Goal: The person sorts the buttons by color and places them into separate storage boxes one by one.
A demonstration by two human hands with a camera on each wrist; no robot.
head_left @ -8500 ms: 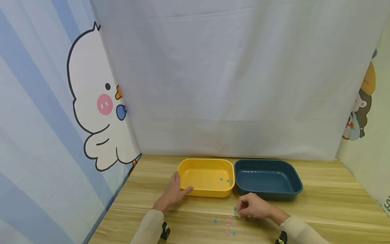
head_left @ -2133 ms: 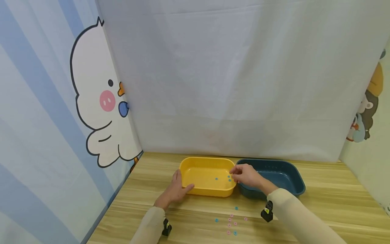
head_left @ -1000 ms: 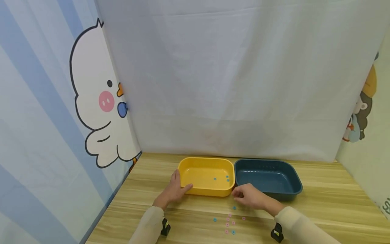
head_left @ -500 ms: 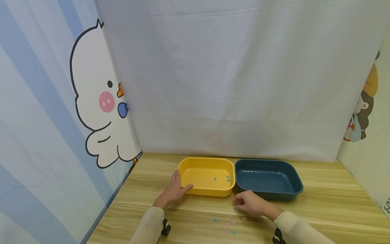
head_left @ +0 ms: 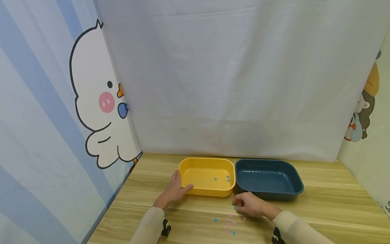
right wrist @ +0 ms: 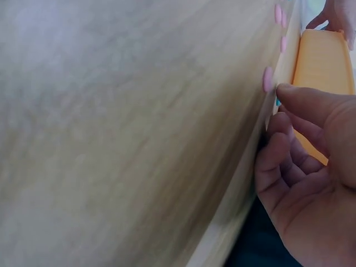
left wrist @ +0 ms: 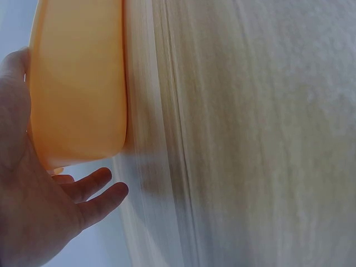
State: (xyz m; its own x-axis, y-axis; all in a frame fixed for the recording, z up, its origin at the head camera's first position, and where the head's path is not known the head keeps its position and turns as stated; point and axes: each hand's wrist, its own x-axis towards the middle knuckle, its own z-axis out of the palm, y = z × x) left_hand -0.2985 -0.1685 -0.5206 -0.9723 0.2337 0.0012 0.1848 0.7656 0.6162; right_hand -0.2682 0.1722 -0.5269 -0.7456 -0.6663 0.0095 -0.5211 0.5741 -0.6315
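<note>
My left hand [head_left: 173, 191] rests at the near left corner of the yellow basin [head_left: 207, 192], thumb over the front rim. Its other fingers lie fairly straight along the left end, as the left wrist view shows. Three small blue ring-shaped beads lie inside, one of them a blue bead [head_left: 215, 179] near the middle. My right hand [head_left: 251, 204] is low over the table in front of the gap between the basins. Its thumb and index finger pinch at a blue bead [head_left: 235, 208]; a bit of its teal edge [right wrist: 278, 102] shows between the fingertips in the right wrist view.
A dark blue basin [head_left: 269, 196] stands right beside the yellow one. Several pink beads lie on the wooden table, including a pink bead [head_left: 234, 223], with a blue bead [head_left: 215, 220] to their left and another blue bead [head_left: 234, 232] nearer. A grey-white curtain [head_left: 213, 84] hangs behind.
A third blue bead now lies in the yellow basin. My right hand has come back from over that basin's right side down to the bead on the table. The left hand stays put.
</note>
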